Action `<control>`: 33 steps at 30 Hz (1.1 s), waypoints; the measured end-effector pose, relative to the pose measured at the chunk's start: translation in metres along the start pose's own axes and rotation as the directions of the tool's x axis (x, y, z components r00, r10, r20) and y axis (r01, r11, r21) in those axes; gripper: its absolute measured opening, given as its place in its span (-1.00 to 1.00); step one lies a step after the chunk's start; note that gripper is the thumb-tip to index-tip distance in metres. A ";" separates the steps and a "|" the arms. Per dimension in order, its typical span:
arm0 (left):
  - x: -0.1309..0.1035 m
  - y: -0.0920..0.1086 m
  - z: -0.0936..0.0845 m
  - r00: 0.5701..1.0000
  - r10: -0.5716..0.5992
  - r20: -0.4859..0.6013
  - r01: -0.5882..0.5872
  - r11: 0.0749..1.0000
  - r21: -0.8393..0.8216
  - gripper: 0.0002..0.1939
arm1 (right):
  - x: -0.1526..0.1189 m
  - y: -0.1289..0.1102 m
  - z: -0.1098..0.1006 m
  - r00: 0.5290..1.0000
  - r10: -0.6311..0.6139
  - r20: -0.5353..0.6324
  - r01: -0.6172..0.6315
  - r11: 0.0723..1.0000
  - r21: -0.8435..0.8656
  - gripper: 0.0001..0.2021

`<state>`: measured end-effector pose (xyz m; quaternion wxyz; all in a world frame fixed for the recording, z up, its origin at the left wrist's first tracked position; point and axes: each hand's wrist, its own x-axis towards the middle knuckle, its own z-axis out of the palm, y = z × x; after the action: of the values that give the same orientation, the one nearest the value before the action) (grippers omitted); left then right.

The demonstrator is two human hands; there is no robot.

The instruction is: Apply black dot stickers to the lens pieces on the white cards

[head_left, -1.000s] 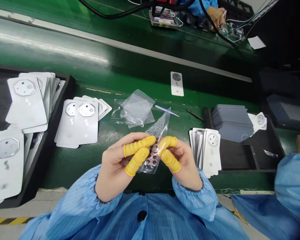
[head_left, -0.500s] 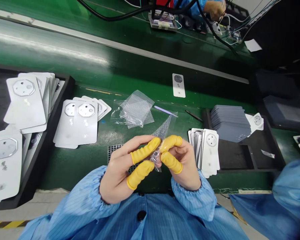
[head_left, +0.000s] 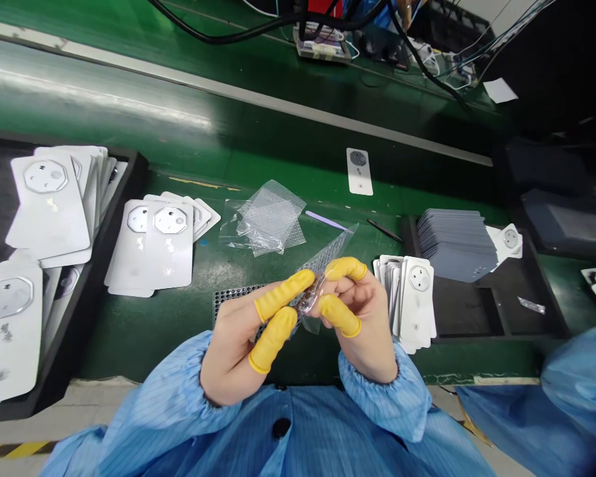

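- The clear plastic bag (head_left: pixel 332 249) is bunched between the hands, so an uneven pull could split it and spill the small dark pieces (head_left: pixel 306 302) inside.
- The yellow finger covers may slide on slick film, and a lost pinch could drop the bag.
- The left hand (head_left: pixel 231 354) is over the dotted black sheet (head_left: pixel 232 293); a low wrist could nudge it across the tabletop (head_left: pixel 179 338).
- The left hand is nearly closed, its covered fingertips pinching the bag's left side.
- The right hand (head_left: pixel 372 324) is curled, thumb and forefinger slightly apart at the tips, gripping the film's other side.
- The bag lies between both sets of fingertips, its pointed end slanting up and away toward the purple tweezers (head_left: pixel 326 220).
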<state>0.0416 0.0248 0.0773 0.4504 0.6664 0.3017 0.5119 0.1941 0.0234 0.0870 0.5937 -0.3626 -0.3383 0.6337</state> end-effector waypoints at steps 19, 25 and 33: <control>-0.003 0.007 0.000 0.994 0.056 -0.099 -0.022 0.950 0.313 -0.61 | -0.005 -0.001 0.006 0.991 -0.102 0.088 0.105 0.994 -0.022 -0.63; -0.001 0.013 0.002 0.987 0.139 -0.075 -0.104 0.928 0.358 -0.51 | -0.012 0.001 0.008 0.982 -0.178 0.066 0.183 0.979 -0.090 -0.72; 0.003 0.015 -0.001 0.996 -0.036 -0.086 0.048 0.988 0.146 -0.61 | -0.015 0.001 0.006 0.972 -0.211 0.101 0.223 0.967 -0.126 -0.77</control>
<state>0.0403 0.0217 0.0918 0.3976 0.6694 0.3712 0.5060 0.1887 0.0080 0.0899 0.6181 -0.3351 -0.4443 0.5553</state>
